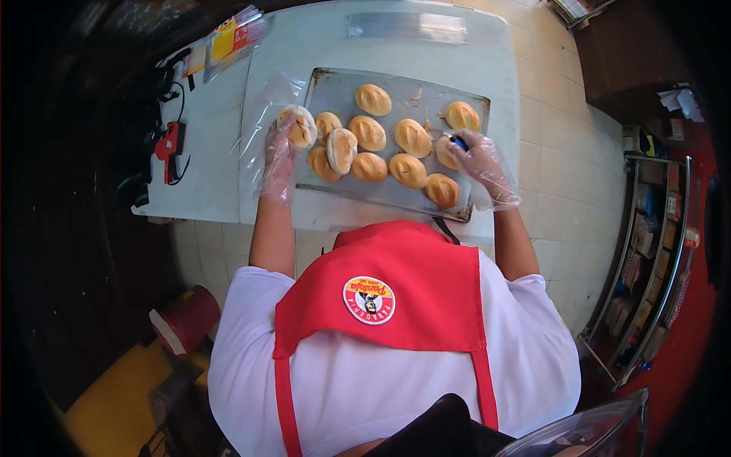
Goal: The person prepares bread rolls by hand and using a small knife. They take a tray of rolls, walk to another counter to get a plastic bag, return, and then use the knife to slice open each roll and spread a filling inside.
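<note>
My left hand (278, 161), in a clear plastic glove, holds a bread roll (301, 128) with a pale floury face at the tray's left edge. In my gloved right hand (485, 166) is a small tool (458, 142) with a dark blue handle; its working end is too small to make out. That hand is over the right side of a metal baking tray (329, 90), above a roll (445, 154) it partly hides. Several golden, creased rolls lie on the tray. One paler roll (342, 150) rests tilted against its neighbours at the left.
A clear plastic bag (407, 27) lies at the white table's (282, 46) far edge. Coloured packaging (232, 39) sits at the far left, with a red corded device (168, 149) nearer. A loaded shelf rack (643, 266) stands on the right; a red bin (185, 318) is at lower left.
</note>
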{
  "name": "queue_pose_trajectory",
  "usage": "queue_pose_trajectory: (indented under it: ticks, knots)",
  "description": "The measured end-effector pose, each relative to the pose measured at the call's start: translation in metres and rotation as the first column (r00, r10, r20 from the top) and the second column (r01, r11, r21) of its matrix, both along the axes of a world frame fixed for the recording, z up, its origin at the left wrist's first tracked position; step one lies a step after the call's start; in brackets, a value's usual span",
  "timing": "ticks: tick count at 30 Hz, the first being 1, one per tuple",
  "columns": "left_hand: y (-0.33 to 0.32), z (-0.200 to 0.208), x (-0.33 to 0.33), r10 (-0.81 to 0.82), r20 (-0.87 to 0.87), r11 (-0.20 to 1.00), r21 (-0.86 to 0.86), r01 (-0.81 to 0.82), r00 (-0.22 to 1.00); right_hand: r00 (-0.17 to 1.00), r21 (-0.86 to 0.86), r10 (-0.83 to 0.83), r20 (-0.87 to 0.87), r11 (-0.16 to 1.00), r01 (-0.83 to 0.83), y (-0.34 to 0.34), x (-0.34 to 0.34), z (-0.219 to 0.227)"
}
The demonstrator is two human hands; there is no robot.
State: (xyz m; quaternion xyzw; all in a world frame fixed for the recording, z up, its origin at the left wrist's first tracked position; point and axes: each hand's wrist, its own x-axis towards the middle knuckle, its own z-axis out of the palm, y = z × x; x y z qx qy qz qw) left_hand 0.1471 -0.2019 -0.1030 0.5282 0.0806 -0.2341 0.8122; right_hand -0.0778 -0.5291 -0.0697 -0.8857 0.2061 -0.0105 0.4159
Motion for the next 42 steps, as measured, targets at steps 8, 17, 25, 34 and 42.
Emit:
queue_pose_trajectory:
  ticks: [8, 17, 25, 34, 42]
  knots:
    - [-0.007, -0.014, -0.037, -0.24, 0.125, 0.944, 0.26, 0.202, 0.963, 0.997, 0.01, -0.044, 0.07, 0.999, 0.044, 0.007, 0.015, 0.009]
    - [0.007, -0.044, -0.003, -0.2, 0.102, 0.97, 0.162, 0.182, 0.974, 0.977, 0.053, -0.206, -0.045, 0.977, 0.208, 0.006, 0.015, 0.008]
    - [0.003, -0.012, -0.02, -0.122, 0.042, 0.985, 0.127, 0.116, 0.992, 0.984, -0.487, -0.171, 0.054, 0.856, 0.175, -0.039, 0.038, -0.022]
    - [0.005, -0.014, -0.059, -0.183, 0.229, 0.949, 0.295, 0.111, 0.956, 0.991, -0.613, 0.1, -0.086, 0.779, -0.131, -0.069, 0.109, -0.035]
    - [-0.03, -0.002, -0.069, -0.268, 0.264, 0.95, 0.229, 0.21, 0.926, 0.993, -0.59, 0.085, -0.08, 0.799, -0.116, -0.088, 0.119, -0.072]
